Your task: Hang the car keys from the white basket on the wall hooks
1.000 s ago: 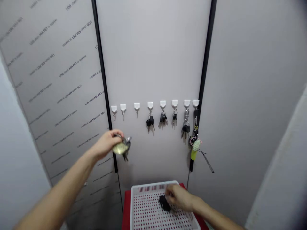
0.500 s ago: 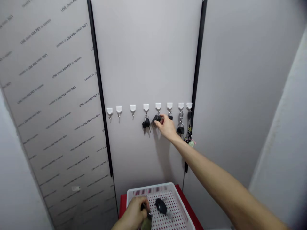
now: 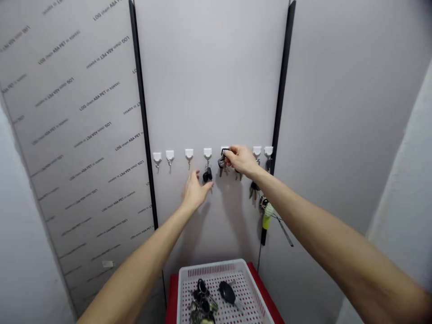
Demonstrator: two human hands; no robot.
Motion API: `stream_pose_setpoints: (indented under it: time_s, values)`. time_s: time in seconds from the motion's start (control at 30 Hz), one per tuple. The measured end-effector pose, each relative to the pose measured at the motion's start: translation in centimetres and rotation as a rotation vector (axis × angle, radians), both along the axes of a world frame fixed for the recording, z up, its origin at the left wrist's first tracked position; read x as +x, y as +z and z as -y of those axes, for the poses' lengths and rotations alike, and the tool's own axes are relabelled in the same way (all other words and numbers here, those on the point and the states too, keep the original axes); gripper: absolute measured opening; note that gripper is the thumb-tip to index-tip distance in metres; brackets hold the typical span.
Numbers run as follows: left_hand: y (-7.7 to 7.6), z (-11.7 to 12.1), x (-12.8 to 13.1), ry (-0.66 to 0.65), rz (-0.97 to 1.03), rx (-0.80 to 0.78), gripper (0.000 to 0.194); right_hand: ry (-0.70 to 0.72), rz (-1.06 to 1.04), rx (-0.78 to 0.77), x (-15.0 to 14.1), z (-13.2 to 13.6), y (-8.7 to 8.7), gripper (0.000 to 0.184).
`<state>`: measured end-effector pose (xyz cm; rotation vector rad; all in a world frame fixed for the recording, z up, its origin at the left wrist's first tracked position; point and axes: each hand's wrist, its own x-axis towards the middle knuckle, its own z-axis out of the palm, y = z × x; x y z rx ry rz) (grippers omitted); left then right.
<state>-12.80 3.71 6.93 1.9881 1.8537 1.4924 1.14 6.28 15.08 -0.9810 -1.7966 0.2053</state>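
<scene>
My right hand (image 3: 243,159) is up at the wall, its thumb and fingers pinched on a bunch of keys (image 3: 221,163) right at a white hook, partly covering the hook. To its left, my left hand (image 3: 196,191) is raised with thumb and fingers apart, beside and just below a bunch of black-headed keys (image 3: 207,174) hanging from the neighbouring white hook (image 3: 207,153). Whether the thumb touches those keys I cannot tell. Other keys hang partly hidden behind my right hand.
Further left are bare white hooks (image 3: 189,154). At the right, keys (image 3: 254,188) and a bunch with a yellow-green tag (image 3: 266,218) hang. Below, a white perforated basket (image 3: 258,288) on a red surface (image 3: 172,288) holds a key bunch (image 3: 203,302) and a black-headed key (image 3: 227,292).
My left hand has let go of the key bunch, now lying in the basket, and risen to the wall. My right hand has moved slightly up with the keys, near the hook.
</scene>
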Motion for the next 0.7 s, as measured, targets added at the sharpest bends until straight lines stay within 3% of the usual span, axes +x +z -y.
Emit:
stream_pose_setpoints:
  time_s: [0.1,0.2,0.3,0.4,0.47,0.53,0.6,0.63,0.7]
  values:
    - [2.1,-1.4,1.5,0.145,-0.069,0.039,0.043,0.092,0.094,0.044,0.1,0.9,-0.6,0.017]
    - [2.8,-1.9,1.6,0.166,-0.122,0.009,0.025,0.123,0.162,0.038,1.0,2.0,-3.5,0.018]
    - [4.2,-1.7,0.8,0.132,-0.035,0.060,0.021,0.207,0.232,-0.085,2.3,3.1,-9.2,0.018]
    - [6.7,-1.2,0.1,0.057,0.038,0.145,0.026,0.308,0.249,-0.164,3.2,4.2,-16.9,0.015]
    - [8.4,-0.7,0.0,-0.042,-0.013,0.092,0.026,0.333,0.237,-0.148,3.5,5.0,-21.6,0.015]
    - [9.7,-0.3,-0.1,-0.120,-0.108,0.035,0.024,0.386,0.237,-0.118,3.8,5.7,-24.8,0.014]
    - [10.5,0.1,-0.1,-0.136,-0.142,0.060,0.023,0.426,0.256,-0.104,4.0,5.8,-25.5,0.014]
    - [10.5,0.3,-0.1,-0.136,-0.119,0.096,0.024,0.410,0.253,-0.098,4.1,5.6,-24.7,0.013]
    - [9.9,1.0,0.0,-0.165,-0.025,0.150,0.027,0.271,0.190,-0.066,4.4,4.7,-21.5,0.015]
